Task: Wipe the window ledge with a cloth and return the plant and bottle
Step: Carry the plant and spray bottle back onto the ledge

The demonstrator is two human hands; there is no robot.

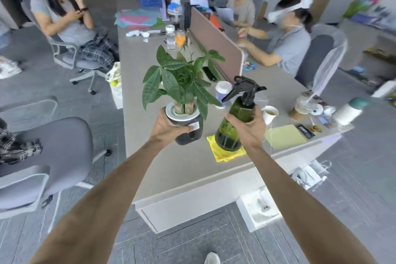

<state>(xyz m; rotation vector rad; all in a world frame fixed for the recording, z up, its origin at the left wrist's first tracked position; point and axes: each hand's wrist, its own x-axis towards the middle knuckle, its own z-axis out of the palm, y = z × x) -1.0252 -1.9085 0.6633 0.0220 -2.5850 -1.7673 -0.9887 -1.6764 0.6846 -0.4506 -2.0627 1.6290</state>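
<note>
- Centrally, the left hand [166, 126] gripped a dark ribbed ceramic pot with a white inner rim [189, 129]; its fingers [188, 128] were curled around the pot's near wall, beside a small white label.
- The pot carried a green leafy plant with short stubby brown trunks [179, 80], which stood upright; pot and plant were held above the near end of the long grey tabletop [171, 169], and whether the pot's base touched the surface cannot be told.
- The right hand [249, 129] was closed on a dark green translucent plastic spray bottle with a black trigger head [234, 122], the fingers wrapped around its far side and the thumb lying on the near side.
- The bottle leaned with its nozzle towards the plant, and its leaves nearly met the trigger.
- A folded yellow cloth [227, 152] lay flat on the tabletop directly beneath the bottle's base; contact between the two cannot be told.
- Just to the right of the cloth lay a pale green rectangular pad [285, 136], and beyond the right hand stood a white paper cup with brown liquid [270, 114].
- A white lidded cup with a purple sleeve [222, 91] stood behind the bottle's trigger.
- A taupe divider panel [211, 37] ran along the middle of the tabletop.
- Seated people wearing white headsets [287, 12] occupied chairs on both sides of the tabletop.
- A grey office chair [57, 148] stood on the carpeted floor to the left of the outstretched forearms.
</note>
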